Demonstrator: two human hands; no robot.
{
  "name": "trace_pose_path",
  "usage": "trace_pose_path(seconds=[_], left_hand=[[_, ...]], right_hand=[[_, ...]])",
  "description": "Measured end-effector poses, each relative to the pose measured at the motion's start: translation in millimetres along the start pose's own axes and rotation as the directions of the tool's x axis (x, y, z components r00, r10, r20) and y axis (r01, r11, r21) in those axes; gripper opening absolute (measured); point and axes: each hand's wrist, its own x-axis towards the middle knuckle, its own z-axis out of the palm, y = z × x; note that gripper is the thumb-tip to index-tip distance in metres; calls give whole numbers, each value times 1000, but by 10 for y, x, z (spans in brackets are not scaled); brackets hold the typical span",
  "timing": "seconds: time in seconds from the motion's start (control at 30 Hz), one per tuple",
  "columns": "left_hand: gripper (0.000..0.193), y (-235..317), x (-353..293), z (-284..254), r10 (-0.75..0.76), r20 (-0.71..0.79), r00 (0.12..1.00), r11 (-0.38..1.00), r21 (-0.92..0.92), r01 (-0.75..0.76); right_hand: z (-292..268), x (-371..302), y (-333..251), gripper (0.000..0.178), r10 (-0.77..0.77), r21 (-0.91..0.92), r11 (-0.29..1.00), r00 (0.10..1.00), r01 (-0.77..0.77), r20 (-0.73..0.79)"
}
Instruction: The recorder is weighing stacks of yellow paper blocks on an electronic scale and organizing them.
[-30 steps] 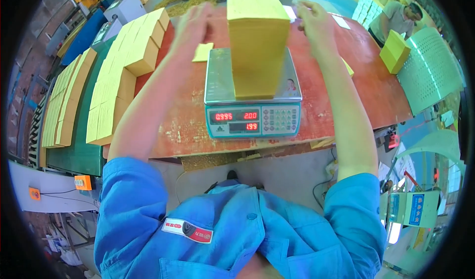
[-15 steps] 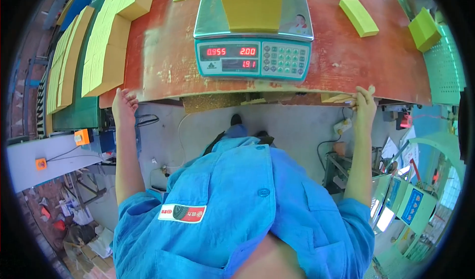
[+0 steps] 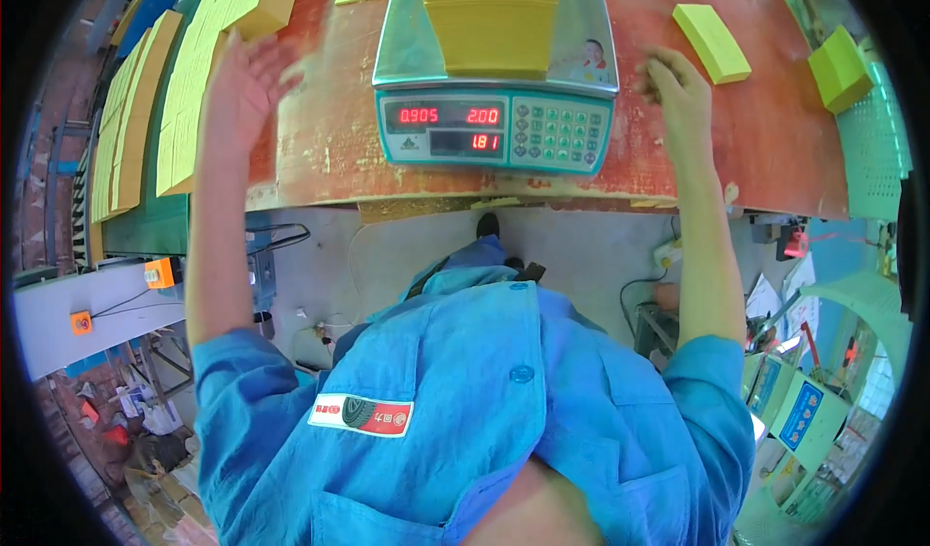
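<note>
A teal-framed digital scale (image 3: 494, 131) with lit red digits stands on the red worktable. On its metal pan sits a thick stack of yellow paper sheets (image 3: 489, 23). To the left of the scale my left hand (image 3: 254, 86) hovers over the table, next to a row of yellow stacks (image 3: 189, 124); its fingers are apart and it holds nothing, a little blurred. My right hand (image 3: 675, 86) is raised just right of the pan, fingers loosely bent and apart, with nothing visible in them. Neither hand touches the stack on the scale.
A small yellow block (image 3: 712, 44) lies on the red table (image 3: 775, 149) at the right. Another yellow-green block (image 3: 841, 69) is at the far right edge. More yellow stacks (image 3: 126, 129) line a green surface at the left. An orange switch box (image 3: 159, 274) sits below them.
Both hands have lifted from the table's front edge and moved forward, to either side of the scale. The digits on the scale's display have changed.
</note>
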Motion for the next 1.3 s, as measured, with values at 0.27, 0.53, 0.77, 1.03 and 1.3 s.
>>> trace_pose_path(seconds=[0.27,0.53,0.77,1.03,1.3], left_hand=[[68,1253,972,1487,-49,649,760,997,77,-2],[48,867,801,1387,-174,548,818,749,613,-251],[49,830,605,1565,-435,458,775,887,366,282],[52,693,808,1590,-358,429,829,833,548,77],[59,-66,71,3607,-213,585,783,974,68,214]], right_hand=[[843,1658,24,57,-1,556,824,979,-114,202],[1118,832,-4,46,-203,-35,976,954,216,220],[525,-693,-53,34,128,243,956,980,-162,152],[592,-608,206,45,226,618,506,784,-602,579],[-1818,131,125,37,306,412,843,938,-345,160]])
